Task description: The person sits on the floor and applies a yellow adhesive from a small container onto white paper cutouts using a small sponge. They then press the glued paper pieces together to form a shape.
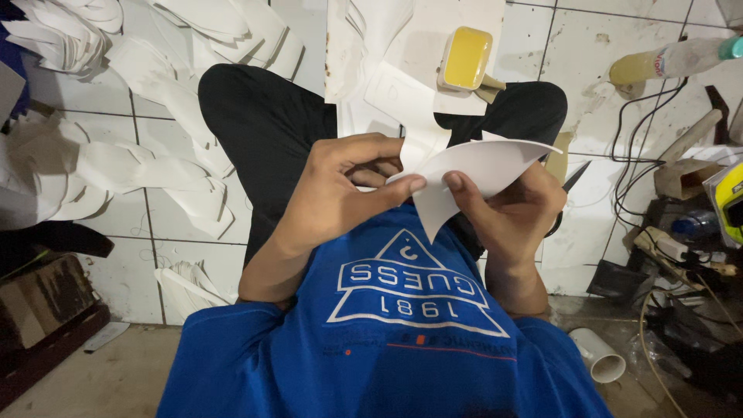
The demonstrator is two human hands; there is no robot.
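Your left hand and right hand both hold one curved white cut-out piece above your lap. Left thumb and fingers are clamped on its near edge; the right thumb presses the same edge just beside them, with the right fingers hidden behind the sheet. The piece bows between the grips, so judge it light, thin, flexible and easily creased. Hold it at the edges. Beyond the fingers sits a yellow block; white offcuts lie left.

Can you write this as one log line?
left hand: pinches white sheet | right hand: grips sheet | yellow tub: ahead
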